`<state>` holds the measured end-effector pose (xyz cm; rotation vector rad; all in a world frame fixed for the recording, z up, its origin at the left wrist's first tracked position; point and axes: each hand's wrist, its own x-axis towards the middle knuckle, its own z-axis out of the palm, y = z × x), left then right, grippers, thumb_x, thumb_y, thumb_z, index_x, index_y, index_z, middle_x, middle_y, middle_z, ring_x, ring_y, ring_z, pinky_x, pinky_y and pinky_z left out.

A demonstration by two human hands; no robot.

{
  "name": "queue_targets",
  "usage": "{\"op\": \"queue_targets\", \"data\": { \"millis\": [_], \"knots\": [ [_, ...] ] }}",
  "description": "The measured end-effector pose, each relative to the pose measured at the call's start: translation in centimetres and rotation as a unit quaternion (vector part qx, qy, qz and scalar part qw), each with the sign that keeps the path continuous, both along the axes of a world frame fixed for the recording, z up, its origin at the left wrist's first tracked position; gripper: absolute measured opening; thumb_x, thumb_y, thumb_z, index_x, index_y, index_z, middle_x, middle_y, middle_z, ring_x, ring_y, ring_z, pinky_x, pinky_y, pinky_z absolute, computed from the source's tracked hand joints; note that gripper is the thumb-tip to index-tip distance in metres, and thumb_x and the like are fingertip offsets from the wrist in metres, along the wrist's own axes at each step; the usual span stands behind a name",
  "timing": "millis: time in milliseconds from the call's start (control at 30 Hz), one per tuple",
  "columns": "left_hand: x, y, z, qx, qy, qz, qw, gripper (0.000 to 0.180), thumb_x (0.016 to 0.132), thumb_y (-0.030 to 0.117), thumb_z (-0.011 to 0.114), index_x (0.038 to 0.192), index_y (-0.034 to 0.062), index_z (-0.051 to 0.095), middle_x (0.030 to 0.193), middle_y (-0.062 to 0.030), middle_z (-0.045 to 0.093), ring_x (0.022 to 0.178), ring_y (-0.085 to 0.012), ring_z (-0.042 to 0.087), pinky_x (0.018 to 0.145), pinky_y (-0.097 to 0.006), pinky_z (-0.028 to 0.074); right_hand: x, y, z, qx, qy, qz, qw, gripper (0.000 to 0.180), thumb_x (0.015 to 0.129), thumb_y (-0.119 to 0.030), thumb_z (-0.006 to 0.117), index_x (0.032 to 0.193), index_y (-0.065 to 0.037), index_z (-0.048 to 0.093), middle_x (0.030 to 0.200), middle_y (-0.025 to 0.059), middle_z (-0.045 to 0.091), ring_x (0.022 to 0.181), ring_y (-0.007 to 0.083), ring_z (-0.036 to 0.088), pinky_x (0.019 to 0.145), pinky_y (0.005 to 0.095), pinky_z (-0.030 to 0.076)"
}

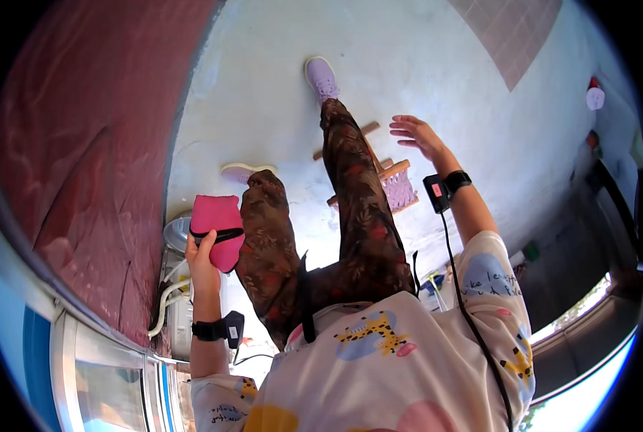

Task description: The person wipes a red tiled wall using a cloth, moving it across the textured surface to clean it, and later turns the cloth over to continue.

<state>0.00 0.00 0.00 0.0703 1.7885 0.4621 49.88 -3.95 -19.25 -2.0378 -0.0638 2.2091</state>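
Observation:
My left hand (203,253) is closed on a pink folded bundle (217,210), soft-looking and crossed by a black band. The thumb presses over the band; the other fingers are mostly hidden behind the bundle. It is held beside my left leg, next to the maroon surface. My right hand (416,135) is raised over the floor with its fingers apart and nothing in them. Nearest to it is a small wooden stool (392,171) with a pink woven seat, partly hidden by my right leg.
A maroon covering (98,144) fills the left side. Close to it are a metal basin (177,235) and a pale hose (164,302). A tiled patch (512,39) lies at the far right of the pale floor (264,86). A black cable (462,302) runs down from my right wrist.

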Motion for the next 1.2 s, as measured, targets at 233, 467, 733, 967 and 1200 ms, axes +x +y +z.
{"op": "queue_targets", "data": {
  "millis": [233,467,733,967,1200],
  "knots": [
    [3.0,-1.0,-1.1,-0.068,0.003,-0.05,0.996,0.036,0.081,0.0,0.061,0.117,0.0023,0.056,0.106,-0.0049,0.061,0.095,-0.0145,0.059,0.086,-0.029,0.047,13.5,-8.2,-10.1,0.053,-0.219,0.157,0.962,0.048,0.082,-0.022,0.062,0.128,-0.013,0.05,0.125,0.0074,0.057,0.116,0.022,0.054,0.096,0.0351,0.043],
    [4.2,-0.7,-3.7,-0.094,0.012,-0.034,0.995,0.04,0.078,-0.001,0.062,0.118,0.0015,0.056,0.107,-0.0061,0.062,0.096,-0.0167,0.06,0.087,-0.031,0.048,-1.1,-20.1,-14.0,0.127,-0.019,0.739,0.662,0.058,0.08,-0.027,0.064,0.135,-0.028,0.043,0.144,-0.0015,0.039,0.133,0.0172,0.035,0.1,0.0533,0.03],
    [3.1,0.5,-7.6,-0.069,-0.023,-0.059,0.996,0.042,0.078,-0.002,0.062,0.119,0.0004,0.055,0.108,-0.0062,0.061,0.097,-0.0164,0.059,0.088,-0.03,0.047,-6.3,-24.3,-16.1,0.163,-0.064,0.653,0.737,0.023,0.089,-0.026,0.053,0.104,-0.015,0.067,0.114,0.0101,0.062,0.109,0.0217,0.058,0.091,0.0388,0.042],
    [1.7,1.4,-12.3,0.024,-0.072,-0.066,0.995,0.047,0.078,-0.004,0.061,0.124,-0.0005,0.05,0.115,-0.0069,0.058,0.103,-0.016,0.057,0.092,-0.03,0.044,-5.8,-23.0,-15.5,0.137,-0.03,0.652,0.745,0.026,0.09,-0.026,0.053,0.108,-0.014,0.066,0.115,0.0101,0.062,0.108,0.022,0.058,0.09,0.0373,0.044],
    [-0.5,3.1,-13.1,0.076,-0.146,-0.206,0.965,0.047,0.08,-0.001,0.063,0.126,-0.0018,0.05,0.113,-0.0054,0.059,0.102,-0.0121,0.055,0.092,-0.027,0.043,-0.5,-12.8,-18.3,0.161,-0.008,0.615,0.772,0.029,0.091,-0.027,0.052,0.112,-0.012,0.064,0.116,0.0101,0.063,0.107,0.0224,0.059,0.089,0.0357,0.045]
  ]
}}
